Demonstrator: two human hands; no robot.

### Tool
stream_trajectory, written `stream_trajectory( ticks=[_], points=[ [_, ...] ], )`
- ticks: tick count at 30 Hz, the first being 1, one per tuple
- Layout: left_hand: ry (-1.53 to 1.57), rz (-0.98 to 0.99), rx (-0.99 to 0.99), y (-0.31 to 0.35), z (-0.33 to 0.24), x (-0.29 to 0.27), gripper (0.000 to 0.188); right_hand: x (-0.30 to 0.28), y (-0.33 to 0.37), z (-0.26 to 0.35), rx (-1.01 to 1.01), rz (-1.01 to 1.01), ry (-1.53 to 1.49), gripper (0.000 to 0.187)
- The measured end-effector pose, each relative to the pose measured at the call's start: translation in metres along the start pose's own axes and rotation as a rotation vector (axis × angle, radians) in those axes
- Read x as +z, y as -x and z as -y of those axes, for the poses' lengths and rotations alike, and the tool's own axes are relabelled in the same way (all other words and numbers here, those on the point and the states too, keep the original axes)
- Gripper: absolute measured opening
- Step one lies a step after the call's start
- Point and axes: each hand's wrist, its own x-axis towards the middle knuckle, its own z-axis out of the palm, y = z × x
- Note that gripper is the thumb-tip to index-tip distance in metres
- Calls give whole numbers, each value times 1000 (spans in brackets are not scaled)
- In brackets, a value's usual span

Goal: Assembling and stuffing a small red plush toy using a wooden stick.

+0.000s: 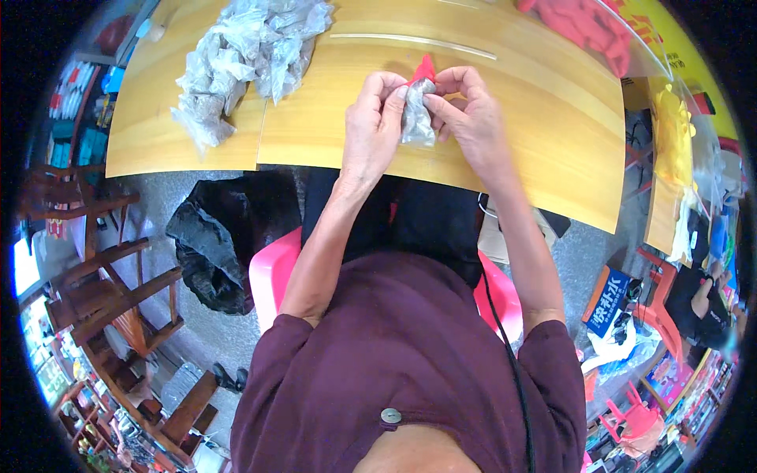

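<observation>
Both my hands meet over the wooden table, holding a small clear plastic bag [418, 126] with something greyish inside. A piece of red cloth [424, 72] covers the bag's far end; whether it is tied on or only wrapped round cannot be told. My left hand [374, 126] is closed, its thumb and fingers pinching the bag's left side where the red cloth begins. From the right, my right hand [471, 118] is also closed, thumb on the bag and forefinger close to the cloth. The fingertips behind the bag are hidden.
A heap of similar filled plastic bags [236, 59] lies at the table's far left. Beyond my hands is a thin pale strip [414, 43]. Red cloth items [583, 31] are piled far right. A black bag [209, 244] stands on the floor left of my pink chair [272, 276].
</observation>
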Motion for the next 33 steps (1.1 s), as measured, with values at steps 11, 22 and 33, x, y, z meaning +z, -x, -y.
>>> stream_trajectory(
  ticks=[11,22,33],
  points=[
    [318,11,-129,-1,-4,-3,16,4,5,5,-28,42,-115,19],
    [456,24,-236,-1,-6,-11,11,12,1,7,-26,-115,-66,17],
    [425,19,-215,-1,-7,-5,12,14,4,1,-137,-156,188,12]
  ],
)
